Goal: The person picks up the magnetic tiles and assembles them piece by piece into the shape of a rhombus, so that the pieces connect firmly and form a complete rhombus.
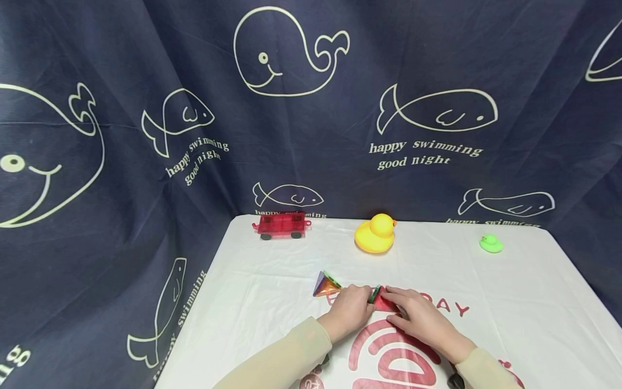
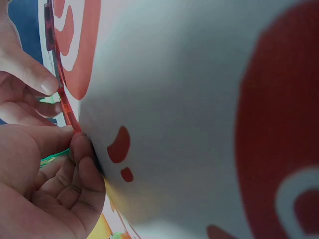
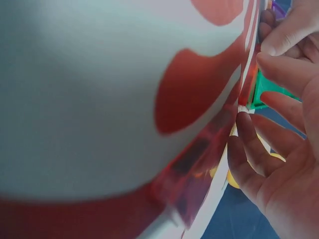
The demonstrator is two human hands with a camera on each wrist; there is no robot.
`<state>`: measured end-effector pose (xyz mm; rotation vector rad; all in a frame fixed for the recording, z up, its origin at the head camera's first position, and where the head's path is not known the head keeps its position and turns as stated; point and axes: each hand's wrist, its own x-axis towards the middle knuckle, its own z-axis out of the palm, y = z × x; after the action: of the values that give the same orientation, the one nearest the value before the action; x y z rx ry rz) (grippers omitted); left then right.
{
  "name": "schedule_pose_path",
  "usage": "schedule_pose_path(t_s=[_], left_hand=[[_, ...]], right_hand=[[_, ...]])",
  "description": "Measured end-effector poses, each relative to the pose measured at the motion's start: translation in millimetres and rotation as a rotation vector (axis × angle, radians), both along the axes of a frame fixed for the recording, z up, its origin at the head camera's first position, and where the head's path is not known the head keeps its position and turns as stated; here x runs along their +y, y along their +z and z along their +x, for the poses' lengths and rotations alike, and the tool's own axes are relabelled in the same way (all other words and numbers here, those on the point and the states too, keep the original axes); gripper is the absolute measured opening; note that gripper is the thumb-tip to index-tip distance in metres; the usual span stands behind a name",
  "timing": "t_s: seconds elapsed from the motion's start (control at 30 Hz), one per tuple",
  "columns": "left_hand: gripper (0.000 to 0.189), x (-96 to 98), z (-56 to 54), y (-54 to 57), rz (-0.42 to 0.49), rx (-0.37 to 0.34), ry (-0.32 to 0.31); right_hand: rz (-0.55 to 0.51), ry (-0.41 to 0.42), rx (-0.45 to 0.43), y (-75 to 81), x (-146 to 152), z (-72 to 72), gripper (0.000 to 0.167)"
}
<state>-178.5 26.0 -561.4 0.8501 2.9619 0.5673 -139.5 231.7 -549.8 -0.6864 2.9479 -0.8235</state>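
Low over the middle of the table, my left hand (image 1: pixel 349 310) pinches the edge of a clear red tile (image 1: pixel 385 301) between thumb and forefinger, its other fingers curled in. A green tile (image 3: pixel 271 92) stands up against the red one. My right hand (image 1: pixel 418 319) reaches over from the other side, fingers spread and loosely bent, with its thumb and fingertips touching the tiles. Just beyond my left hand is a small pointed piece of purple, orange and green tiles (image 1: pixel 325 284), its near end covered by that hand.
At the back of the white-covered table (image 1: pixel 262 265) stand a red toy wagon (image 1: pixel 281 226), a yellow rubber duck (image 1: pixel 375 235) and a small green duck (image 1: pixel 491 243). A dark blue curtain (image 1: pixel 311 140) with whale and fish drawings hangs behind and at the left. Red print marks the cloth.
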Motion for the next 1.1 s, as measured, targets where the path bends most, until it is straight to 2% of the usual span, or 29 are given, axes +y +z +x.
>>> schedule_pose_path(t_s=[0.33, 0.67, 0.97, 1.1], left_hand=[[0.022, 0.3, 0.1, -0.1, 0.017, -0.011, -0.011], [0.024, -1.5, 0.6, 3.1, 0.026, -0.007, -0.026], [0.02, -0.7, 0.6, 2.7, 0.025, -0.001, -0.028], [0.021, -1.3, 0.8, 3.5, 0.023, 0.001, -0.019]], right_hand=[[0.01, -0.052, 0.051, 5.8, 25, 19.5, 0.045], [0.047, -0.117, -0.038, 8.3, 56, 32.8, 0.042], [0.106, -0.102, -0.122, 6.3, 77, 47.7, 0.056], [0.132, -0.071, -0.101, 3.5, 83, 52.9, 0.062]])
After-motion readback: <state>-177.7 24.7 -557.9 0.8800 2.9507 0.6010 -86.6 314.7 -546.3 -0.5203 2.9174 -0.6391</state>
